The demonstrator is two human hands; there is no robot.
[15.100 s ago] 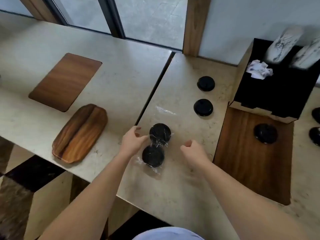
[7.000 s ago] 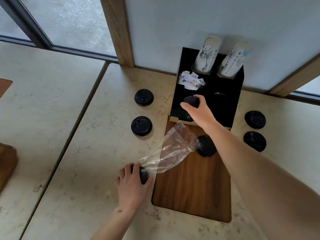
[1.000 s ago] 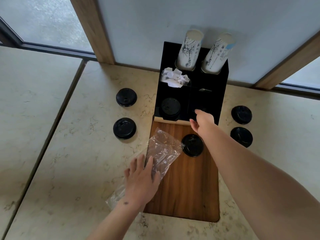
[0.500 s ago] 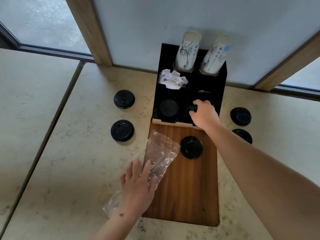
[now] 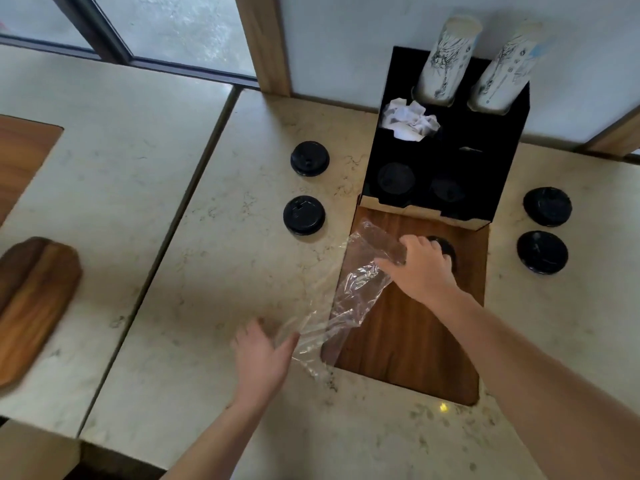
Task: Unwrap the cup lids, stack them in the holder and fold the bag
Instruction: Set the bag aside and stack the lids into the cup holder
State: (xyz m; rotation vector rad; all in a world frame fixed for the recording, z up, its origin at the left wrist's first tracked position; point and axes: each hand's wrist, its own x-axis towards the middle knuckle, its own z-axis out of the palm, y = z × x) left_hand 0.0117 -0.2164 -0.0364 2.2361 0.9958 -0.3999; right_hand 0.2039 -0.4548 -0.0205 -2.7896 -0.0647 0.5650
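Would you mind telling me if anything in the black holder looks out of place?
Yes: a crumpled white paper wad sits in the black holder, in a compartment behind the stacked lids; it looks like rubbish.

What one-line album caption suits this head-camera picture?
Right hand and left hand grasp a crinkled clear plastic bag before a black compartmented holder containing black round cup lids.

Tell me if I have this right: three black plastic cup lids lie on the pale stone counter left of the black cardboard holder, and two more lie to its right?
Not quite. The head view shows only two black plastic cup lids on the pale stone counter left of the black cardboard holder. The two lids to its right are as you say.
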